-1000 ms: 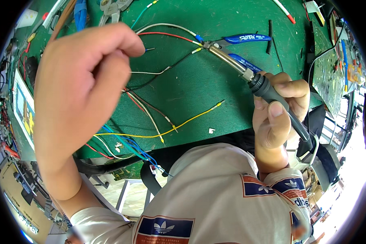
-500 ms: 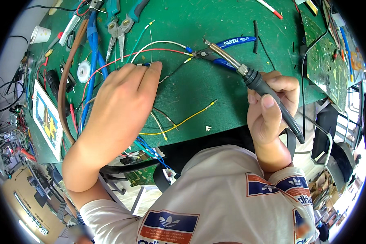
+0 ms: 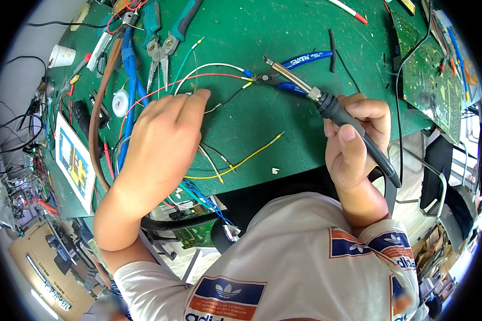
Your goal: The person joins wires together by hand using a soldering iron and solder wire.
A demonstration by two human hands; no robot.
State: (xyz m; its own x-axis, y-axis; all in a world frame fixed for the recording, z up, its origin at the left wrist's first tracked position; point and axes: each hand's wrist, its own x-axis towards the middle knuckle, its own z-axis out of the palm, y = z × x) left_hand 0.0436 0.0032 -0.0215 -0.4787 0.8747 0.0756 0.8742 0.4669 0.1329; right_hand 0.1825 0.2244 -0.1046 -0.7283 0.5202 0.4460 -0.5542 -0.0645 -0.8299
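Observation:
My right hand [image 3: 359, 136] grips a soldering iron [image 3: 334, 112] by its dark handle, the metal tip pointing up and left over a pair of blue-handled cutters [image 3: 310, 60]. Red, white and dark wires meet at the cutters' jaws, with small coloured sleeves near their ends. My left hand [image 3: 163, 136] rests over the wire bundle, back of the hand up and fingers curled together. A thin wire [image 3: 195, 67] rises from its fingertips; the fingertips themselves are mostly hidden. Beneath that hand emerges a yellow wire [image 3: 251, 155], beside a white wire [image 3: 213, 165].
Teal-handled pliers [image 3: 163, 51] lie beyond my left hand on the green mat [image 3: 284, 123]. Thick blue cable [image 3: 129, 64] and brown cable [image 3: 97, 112] run at the left, by a white spool [image 3: 120, 102] and a picture card [image 3: 74, 163]. A circuit board [image 3: 426, 75] lies right.
The view has shifted slightly. Both hands keep nearly the same poses, and the soldering iron tip still hovers near the cutters.

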